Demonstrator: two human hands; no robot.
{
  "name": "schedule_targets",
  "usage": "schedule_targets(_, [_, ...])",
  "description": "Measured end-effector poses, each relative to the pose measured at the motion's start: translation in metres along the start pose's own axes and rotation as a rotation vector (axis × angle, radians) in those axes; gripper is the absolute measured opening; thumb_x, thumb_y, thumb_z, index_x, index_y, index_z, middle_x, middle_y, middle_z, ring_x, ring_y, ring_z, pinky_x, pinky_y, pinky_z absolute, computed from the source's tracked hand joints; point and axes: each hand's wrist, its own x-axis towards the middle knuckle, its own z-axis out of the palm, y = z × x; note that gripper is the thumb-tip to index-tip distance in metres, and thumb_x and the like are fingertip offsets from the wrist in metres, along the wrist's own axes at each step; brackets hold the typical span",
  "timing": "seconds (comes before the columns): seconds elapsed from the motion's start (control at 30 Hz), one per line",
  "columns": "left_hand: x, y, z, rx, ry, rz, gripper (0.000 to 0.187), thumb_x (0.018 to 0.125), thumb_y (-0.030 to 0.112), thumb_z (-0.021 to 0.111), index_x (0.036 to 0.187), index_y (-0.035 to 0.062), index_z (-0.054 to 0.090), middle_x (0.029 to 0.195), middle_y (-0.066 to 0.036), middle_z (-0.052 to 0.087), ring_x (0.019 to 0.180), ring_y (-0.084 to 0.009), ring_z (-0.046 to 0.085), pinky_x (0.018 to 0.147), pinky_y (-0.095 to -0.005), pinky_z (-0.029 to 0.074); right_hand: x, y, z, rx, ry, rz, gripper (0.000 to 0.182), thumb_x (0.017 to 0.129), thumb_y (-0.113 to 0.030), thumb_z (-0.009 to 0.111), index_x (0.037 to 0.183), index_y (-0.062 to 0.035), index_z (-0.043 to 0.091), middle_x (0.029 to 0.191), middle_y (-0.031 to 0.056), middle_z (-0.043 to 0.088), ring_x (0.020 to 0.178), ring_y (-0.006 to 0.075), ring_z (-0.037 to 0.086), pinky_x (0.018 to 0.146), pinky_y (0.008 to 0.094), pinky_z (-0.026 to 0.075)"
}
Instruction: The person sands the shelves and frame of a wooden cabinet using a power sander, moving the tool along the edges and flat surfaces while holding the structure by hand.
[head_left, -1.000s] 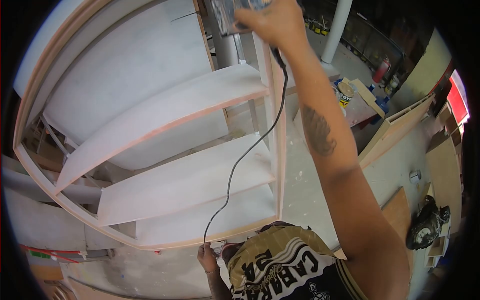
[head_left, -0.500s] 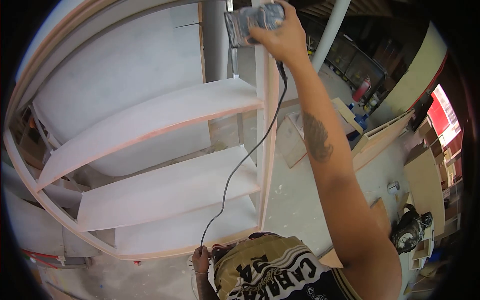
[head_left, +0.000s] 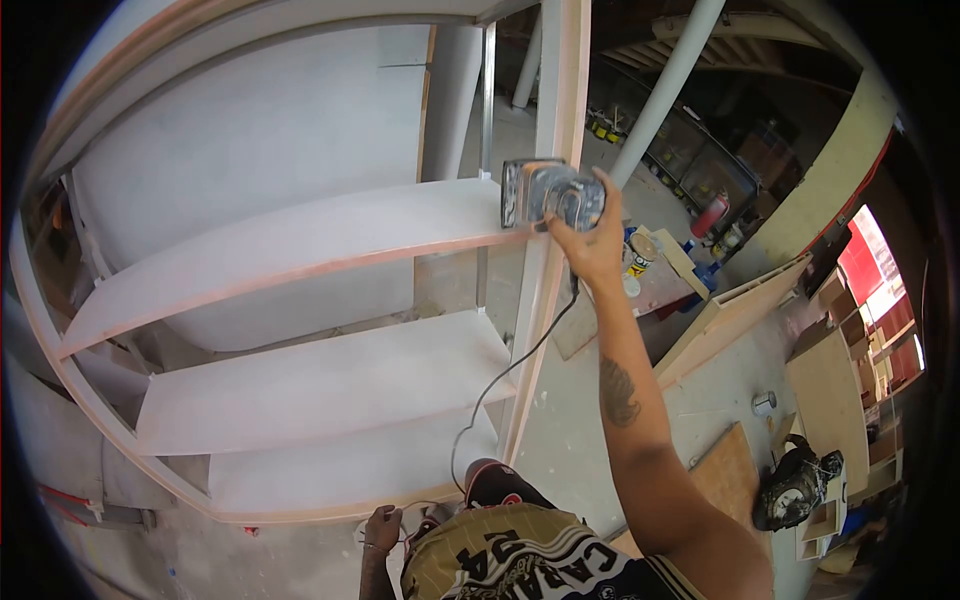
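My right hand (head_left: 597,248) is wrapped round an electric sander (head_left: 540,195), a dusty grey and orange tool. The sander is against the right upright (head_left: 555,110) of a white curved shelf unit, at the end of the upper shelf (head_left: 300,235). Its pad face is turned away from me. A black power cord (head_left: 503,373) hangs from the sander and curves down toward my body. Low in front of me, my left hand (head_left: 382,528) is closed on the cord, beside the lower edge of the unit.
A lower shelf (head_left: 330,375) spans the unit. To the right are a low table with cans (head_left: 640,260), leaning wooden panels (head_left: 735,310), a fire extinguisher (head_left: 710,215) and a black backpack (head_left: 795,485). A pale pole (head_left: 665,95) rises behind the upright.
My right hand has brought the sander down along the upright, from near its top to the upper shelf's end. The cord hangs slacker. My left hand is slightly lower and farther left.
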Motion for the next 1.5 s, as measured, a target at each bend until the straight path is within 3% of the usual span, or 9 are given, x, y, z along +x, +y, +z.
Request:
schedule_targets(0.27, [0.000,0.175,-0.006,-0.359,-0.060,0.490,0.034,0.095,0.022,0.070,0.121,0.0019,0.065,0.097,-0.013,0.074,0.092,-0.0193,0.070,0.084,-0.0322,0.055,-0.052,0.006,-0.005,-0.083,0.023,0.029,0.082,0.066,-0.018,0.085,0.137,0.0001,0.048,0.121,0.0213,0.058,0.111,0.0327,0.061,0.098,0.0401,0.048])
schedule_targets(0.57, [-0.005,0.421,0.018,-0.428,-0.209,0.994,0.063,0.094,0.014,0.069,0.148,-0.0001,0.040,0.154,-0.022,0.036,0.139,-0.0321,0.044,0.100,-0.0417,0.050,-0.092,0.025,0.003,-0.035,0.014,0.022,0.082,0.066,-0.019,0.086,0.137,-0.0054,0.048,0.122,0.0205,0.057,0.111,0.0381,0.057,0.095,0.0438,0.049])
schedule_targets(0.73, [0.034,0.477,0.050,-0.082,0.284,1.255,0.072,0.104,0.041,0.047,0.161,0.0072,0.019,0.164,-0.023,0.014,0.152,-0.0381,0.017,0.120,-0.0514,0.024,-0.069,0.010,-0.005,0.002,-0.054,0.142,0.086,0.068,-0.026,0.088,0.141,-0.0099,0.046,0.128,0.0195,0.050,0.114,0.0403,0.057,0.091,0.0467,0.052])
schedule_targets(0.87, [0.049,0.501,0.051,-0.265,0.254,1.412,0.084,0.096,0.055,0.051,0.160,0.0073,0.024,0.164,-0.031,0.011,0.152,-0.0470,0.007,0.121,-0.0587,0.006,-0.036,0.017,-0.031,0.191,-0.269,0.198,0.090,0.070,-0.020,0.085,0.147,-0.0109,0.040,0.137,0.0209,0.037,0.117,0.0423,0.055,0.091,0.0463,0.053])
schedule_targets(1.0, [0.054,0.525,0.044,-0.048,0.309,1.461,0.103,0.080,0.075,0.061,0.162,0.0291,0.019,0.164,-0.030,0.002,0.153,-0.0484,-0.008,0.118,-0.0664,0.000,-0.003,0.029,-0.046,0.357,-0.436,0.136,0.093,0.073,-0.009,0.078,0.154,-0.0065,0.030,0.140,0.0235,0.027,0.119,0.0441,0.050,0.097,0.0442,0.051])
schedule_targets(1.27, [0.046,0.561,0.050,-0.263,0.606,1.415,0.107,0.081,0.085,0.054,0.158,0.0168,0.025,0.163,-0.027,0.015,0.151,-0.0453,0.017,0.121,-0.0558,0.023,0.007,0.029,-0.037,0.471,-0.409,0.002,0.084,0.076,-0.010,0.077,0.151,-0.0085,0.040,0.134,0.0254,0.032,0.118,0.0445,0.047,0.098,0.0435,0.048])
schedule_targets(1.3, [0.036,0.541,0.057,-0.476,0.520,1.372,0.103,0.083,0.081,0.056,0.156,0.0165,0.026,0.162,-0.024,0.020,0.149,-0.0437,0.023,0.120,-0.0554,0.026,0.000,0.025,-0.042,0.493,-0.388,-0.094,0.084,0.075,-0.014,0.081,0.150,-0.0238,0.045,0.137,0.0265,0.033,0.120,0.0438,0.052,0.088,0.0468,0.057])
schedule_targets(1.4, [0.106,0.393,0.062,-0.053,1.065,0.968,0.102,0.084,0.077,0.057,0.156,0.0119,0.025,0.163,-0.018,0.019,0.145,-0.0373,0.032,0.117,-0.0502,0.034,-0.015,-0.003,-0.049,0.610,-0.227,-0.305,0.078,0.077,-0.010,0.079,0.147,-0.0271,0.048,0.134,0.0243,0.035,0.110,0.0384,0.059,0.078,0.0417,0.060])
schedule_targets(1.5, [-0.059,0.596,0.051,-1.205,0.522,0.875,0.106,0.082,0.077,0.059,0.155,0.0080,0.025,0.162,-0.013,0.021,0.142,-0.0315,0.036,0.117,-0.0445,0.037,-0.021,-0.029,-0.066,0.665,-0.194,-0.291,0.073,0.078,-0.008,0.078,0.143,-0.0303,0.052,0.129,0.0214,0.038,0.100,0.0359,0.064,0.074,0.0354,0.061])
